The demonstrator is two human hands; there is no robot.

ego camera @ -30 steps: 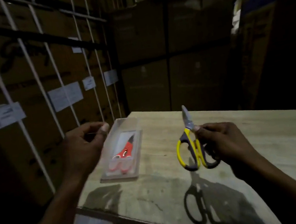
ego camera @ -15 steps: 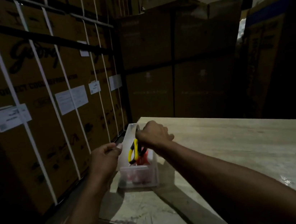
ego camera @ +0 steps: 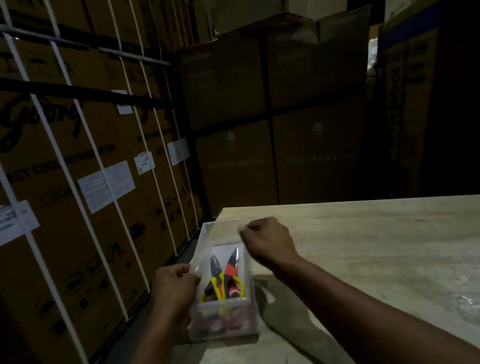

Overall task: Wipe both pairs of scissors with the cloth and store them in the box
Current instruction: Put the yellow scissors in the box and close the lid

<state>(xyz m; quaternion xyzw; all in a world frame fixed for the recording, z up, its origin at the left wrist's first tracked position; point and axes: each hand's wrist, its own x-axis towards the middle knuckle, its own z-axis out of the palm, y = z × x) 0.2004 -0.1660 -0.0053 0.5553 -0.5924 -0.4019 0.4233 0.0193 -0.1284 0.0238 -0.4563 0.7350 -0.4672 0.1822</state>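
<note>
- The step in hand appears to be the last one, settling both pairs of scissors inside the clear plastic box (ego camera: 223,315) at the left edge of the pale wooden surface (ego camera: 394,253).
- The left hand (ego camera: 176,291) is gripping the box's left wall, fingers curled over the rim, bracing it.
- The right hand (ego camera: 266,244) is hovering over the far right rim, fingers curled in; it seems to be holding nothing, though a pinch on the transparent rim cannot be ruled out.
- The yellow-handled scissors (ego camera: 216,279) are lying in the box on the left, blades closed and pointing away from the person.
- The red-handled scissors (ego camera: 232,273) are lying just beside them on the right, touching or slightly overlapping at the handles, blades also pointing away.
- Both pairs are sitting wholly within the box walls, nothing sticking out over the rim.
- To do this step well, the left hand should be keeping the light box steady, since it is sitting close to the surface's edge and could slide off towards the cartons (ego camera: 48,176).
- The right hand should be clearing straight up, avoiding the blade tips and the thin rim, so the box is not tipped.
- If a lid belongs to the box, none is showing here; the cloth is not in view either.
- Whether the scissors were wiped cannot be judged from the dim light.
</note>
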